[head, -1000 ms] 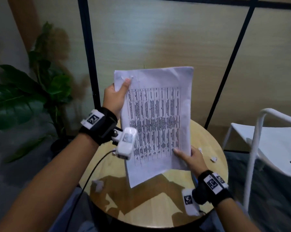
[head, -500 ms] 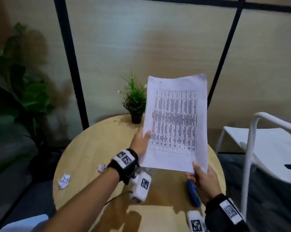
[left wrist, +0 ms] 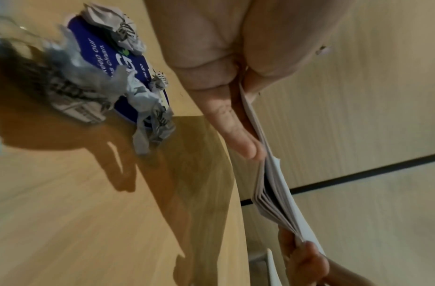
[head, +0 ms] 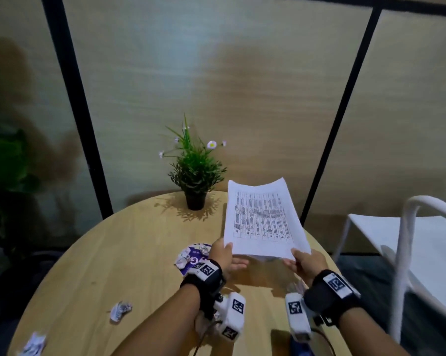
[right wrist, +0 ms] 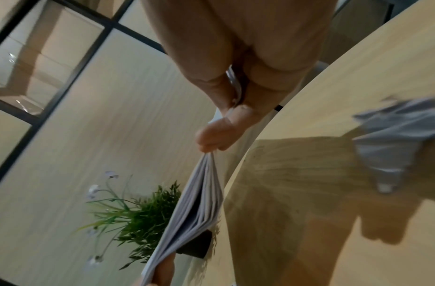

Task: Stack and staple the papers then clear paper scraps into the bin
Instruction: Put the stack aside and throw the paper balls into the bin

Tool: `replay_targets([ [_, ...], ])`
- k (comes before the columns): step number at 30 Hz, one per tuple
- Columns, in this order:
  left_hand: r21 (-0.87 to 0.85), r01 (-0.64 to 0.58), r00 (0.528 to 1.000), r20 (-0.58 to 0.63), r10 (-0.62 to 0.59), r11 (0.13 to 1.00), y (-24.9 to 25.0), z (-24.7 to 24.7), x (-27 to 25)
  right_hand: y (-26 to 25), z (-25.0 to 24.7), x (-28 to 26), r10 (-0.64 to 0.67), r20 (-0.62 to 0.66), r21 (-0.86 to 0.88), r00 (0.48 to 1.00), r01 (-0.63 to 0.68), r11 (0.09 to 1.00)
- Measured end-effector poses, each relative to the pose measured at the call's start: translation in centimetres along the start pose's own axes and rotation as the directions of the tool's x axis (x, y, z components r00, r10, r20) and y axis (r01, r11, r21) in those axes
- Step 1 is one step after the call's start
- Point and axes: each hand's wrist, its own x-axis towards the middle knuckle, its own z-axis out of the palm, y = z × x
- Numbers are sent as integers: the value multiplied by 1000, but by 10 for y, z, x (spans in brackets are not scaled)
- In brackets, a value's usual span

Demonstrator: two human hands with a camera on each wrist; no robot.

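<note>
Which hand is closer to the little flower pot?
Left. The left hand is almost straight in front of the flower pot; the right hand is farther off to the side.

Both forearms are bare, with no sleeves in view. The left hand (head: 223, 258) has a wide black wrist strap (head: 204, 283) behind it, with a white tag printed with a black square code on top. A white camera unit (head: 232, 317) with two more square codes hangs under that wrist, and a thin dark cable (head: 200, 340) runs from it. The right hand (head: 306, 263) has a matching black wrist band (head: 327, 296) with its own coded white tag, and a white camera block (head: 297, 319) carrying another code.
</note>
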Motion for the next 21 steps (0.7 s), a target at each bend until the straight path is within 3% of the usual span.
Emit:
replay_targets([
  [10, -113, -19, 994, -110, 7, 993, -5, -26, 84, 8, 59, 91, 129, -34, -187, 991, -133, 973],
  [16, -159, 69, 984, -152, -93, 985, -14, -36, 92, 12, 66, 104, 149, -16, -369, 989, -144, 918],
  [21, -220, 105, 976, -165, -143, 970, -12, -42, 83, 16, 60, 104, 256, -77, -291, 964, -267, 919],
])
